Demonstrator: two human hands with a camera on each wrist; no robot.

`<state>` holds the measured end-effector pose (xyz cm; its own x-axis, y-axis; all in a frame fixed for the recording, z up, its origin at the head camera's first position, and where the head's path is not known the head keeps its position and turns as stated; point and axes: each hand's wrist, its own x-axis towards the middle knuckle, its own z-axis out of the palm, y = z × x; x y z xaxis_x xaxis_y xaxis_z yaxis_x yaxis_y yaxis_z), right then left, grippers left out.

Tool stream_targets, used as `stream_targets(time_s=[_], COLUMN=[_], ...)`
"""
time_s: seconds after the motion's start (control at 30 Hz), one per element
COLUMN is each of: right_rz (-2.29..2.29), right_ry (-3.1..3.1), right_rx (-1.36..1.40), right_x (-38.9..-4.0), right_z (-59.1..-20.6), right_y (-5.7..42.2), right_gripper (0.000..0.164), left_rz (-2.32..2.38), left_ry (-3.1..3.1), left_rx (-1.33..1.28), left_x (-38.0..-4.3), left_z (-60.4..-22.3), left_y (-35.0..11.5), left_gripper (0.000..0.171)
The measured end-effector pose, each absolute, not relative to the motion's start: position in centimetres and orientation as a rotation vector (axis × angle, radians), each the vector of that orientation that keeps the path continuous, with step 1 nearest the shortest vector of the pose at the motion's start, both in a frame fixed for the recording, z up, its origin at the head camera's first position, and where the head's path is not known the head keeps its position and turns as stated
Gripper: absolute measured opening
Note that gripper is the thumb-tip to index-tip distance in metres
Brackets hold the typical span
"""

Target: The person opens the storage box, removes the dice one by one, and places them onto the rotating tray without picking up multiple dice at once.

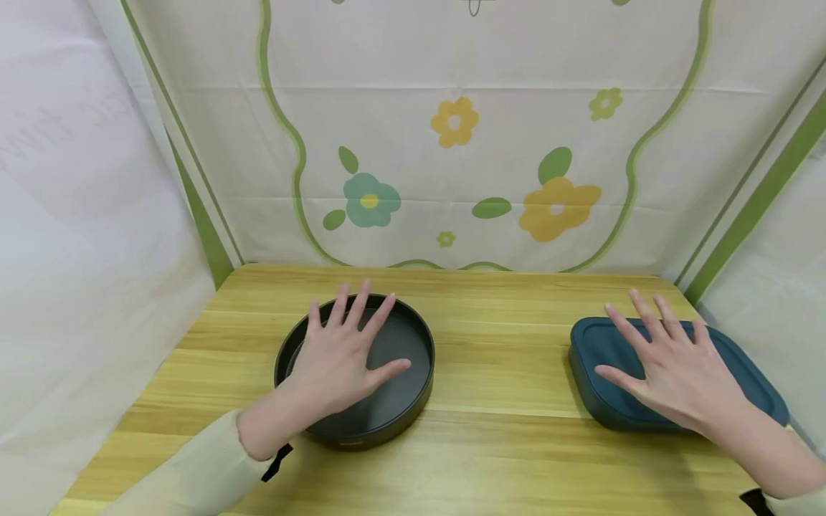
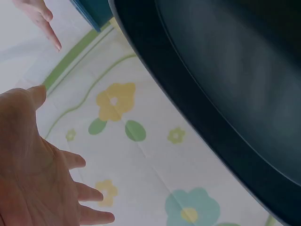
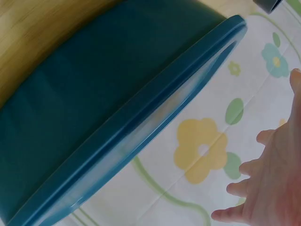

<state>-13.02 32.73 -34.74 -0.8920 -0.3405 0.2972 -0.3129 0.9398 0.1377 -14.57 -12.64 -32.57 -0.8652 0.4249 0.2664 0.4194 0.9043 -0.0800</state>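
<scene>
My left hand point(image 1: 335, 362) is spread flat above a round, dark, shallow pan point(image 1: 393, 390) that stands on the table. Its fingers are straight and apart, holding nothing; in the left wrist view the palm point(image 2: 37, 174) shows beside the pan's rim point(image 2: 188, 115), with space between them. On the right, my other hand point(image 1: 684, 373) hovers with splayed fingers over a blue rectangular lidded container point(image 1: 600, 351). The right wrist view shows that hand point(image 3: 273, 183) apart from the container's lid edge point(image 3: 136, 117). Part of each object is hidden beneath the hands.
A wooden table point(image 1: 497, 358) bears both objects, with bare wood between them. White cloth with printed flowers point(image 1: 454, 122) hangs behind the table, and plain white cloth panels point(image 1: 84, 215) stand at both sides.
</scene>
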Motion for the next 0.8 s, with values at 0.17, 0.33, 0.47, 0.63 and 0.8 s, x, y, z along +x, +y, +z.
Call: stream_targets(time_s=[0.17,0.33,0.47,0.63,0.8], right_rz=[-0.120,-0.150,-0.129,-0.104,-0.081], right_ry=[-2.798,-2.795,-2.817,-2.842,-2.865], right_rx=[0.443,0.422,0.400,0.384,0.362], right_x=[-13.2,-13.4,-13.6,-13.8,-13.8], right_z=[-34.8,-35.0,-35.0,-35.2,-35.8], right_y=[33.8,34.9,35.8,37.0,38.3], right_gripper=[0.098,0.097,0.096,0.095,0.096], left_rz=[0.020,-0.016,-0.023,0.026,0.072], left_ry=[-2.795,-2.799,-2.814,-2.833,-2.852], left_rx=[-0.664,-0.697,-0.719,-0.790,-0.853], left_x=[-15.8,-17.0,-17.9,-18.3,-18.4], left_z=[-32.6,-32.4,-32.1,-32.2,-32.6], left_y=[-10.7,-8.4,-6.1,-3.1,-0.4], left_gripper=[0.090,0.089,0.089,0.090,0.089])
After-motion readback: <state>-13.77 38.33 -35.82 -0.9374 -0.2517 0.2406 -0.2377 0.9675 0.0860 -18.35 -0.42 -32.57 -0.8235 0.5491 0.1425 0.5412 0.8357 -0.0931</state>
